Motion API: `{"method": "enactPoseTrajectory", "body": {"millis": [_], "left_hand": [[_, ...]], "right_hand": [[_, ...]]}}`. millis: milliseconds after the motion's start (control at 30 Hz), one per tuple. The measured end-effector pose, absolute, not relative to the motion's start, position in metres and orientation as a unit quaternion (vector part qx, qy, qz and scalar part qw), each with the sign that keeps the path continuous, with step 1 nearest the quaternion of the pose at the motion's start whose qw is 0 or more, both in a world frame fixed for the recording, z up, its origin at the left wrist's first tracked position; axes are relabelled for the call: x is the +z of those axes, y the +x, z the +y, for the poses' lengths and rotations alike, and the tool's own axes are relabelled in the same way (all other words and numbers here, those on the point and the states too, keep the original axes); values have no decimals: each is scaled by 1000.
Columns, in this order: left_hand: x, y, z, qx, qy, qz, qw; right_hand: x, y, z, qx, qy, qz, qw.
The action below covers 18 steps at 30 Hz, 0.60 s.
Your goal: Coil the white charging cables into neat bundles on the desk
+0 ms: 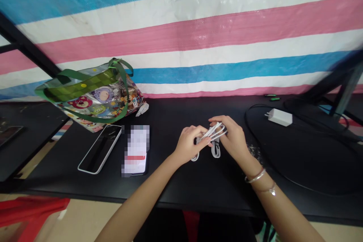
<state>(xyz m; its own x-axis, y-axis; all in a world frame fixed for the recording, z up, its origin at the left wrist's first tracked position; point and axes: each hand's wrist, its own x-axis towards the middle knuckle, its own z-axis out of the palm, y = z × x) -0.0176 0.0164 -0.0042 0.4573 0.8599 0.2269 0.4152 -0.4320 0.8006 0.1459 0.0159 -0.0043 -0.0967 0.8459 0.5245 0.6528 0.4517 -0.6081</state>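
Observation:
My left hand [188, 144] and my right hand [231, 138] meet over the black desk [181, 185]. Together they grip a white coiled cable [214, 132], folded into several loops. Its lower loops hang below my fingers, close to the desktop. A white power adapter [279, 117] lies to the right of my right hand, and a black cord [252, 128] curves around it. To the left of my left hand lie a phone in a white case [99, 149] and a second phone [136, 150] with a pixelated screen.
A clear printed tote bag with green handles [90, 96] stands at the back left of the desk. Behind the desk hangs a striped tarp [181, 34]. A dark metal stand [340, 83] rises at the right, and a red object [28, 211] lies on the floor at the lower left.

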Motion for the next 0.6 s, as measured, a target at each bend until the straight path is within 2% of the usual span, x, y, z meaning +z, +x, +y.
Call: {"method": "enactPoseTrajectory", "body": {"millis": [233,600], "left_hand": [[-5,-16,17,357,743,425,374],[-5,-18,17,402,650,412,496]], "right_hand": [[-4,144,16,93,-490,-738,454],[-2,144,17,113,-500,-719,470]]}}
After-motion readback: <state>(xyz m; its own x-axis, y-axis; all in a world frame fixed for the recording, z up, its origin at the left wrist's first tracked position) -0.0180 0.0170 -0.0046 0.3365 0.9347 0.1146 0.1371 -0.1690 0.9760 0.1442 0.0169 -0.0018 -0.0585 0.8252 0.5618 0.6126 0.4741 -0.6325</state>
